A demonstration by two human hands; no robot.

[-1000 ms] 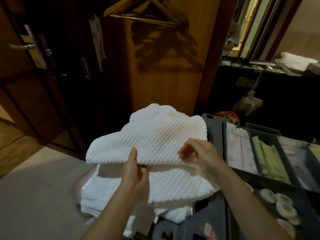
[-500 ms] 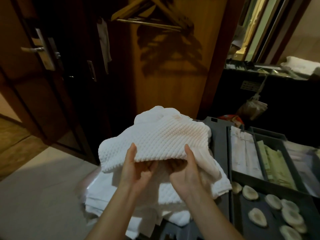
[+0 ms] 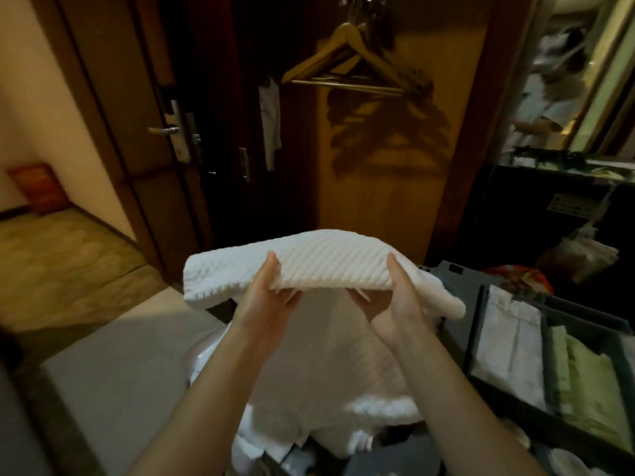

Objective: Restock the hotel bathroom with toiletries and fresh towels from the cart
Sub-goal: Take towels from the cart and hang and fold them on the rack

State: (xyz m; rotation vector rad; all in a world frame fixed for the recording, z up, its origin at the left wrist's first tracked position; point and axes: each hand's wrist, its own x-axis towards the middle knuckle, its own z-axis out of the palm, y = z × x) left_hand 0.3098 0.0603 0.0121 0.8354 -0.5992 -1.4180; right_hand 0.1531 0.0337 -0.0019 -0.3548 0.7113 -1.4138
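Folded white waffle towel (image 3: 319, 261) lay across both palms, left hand (image 3: 263, 304) and right hand (image 3: 395, 304) gripped it (thumbs on top), above towel pile (image 3: 330, 365).

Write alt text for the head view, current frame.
The left hand and right hand hold a folded white towel level above a towel pile, thumbs on top, fingers underneath. Grey cart trays of packets sit to the right; wooden hangers hang behind.
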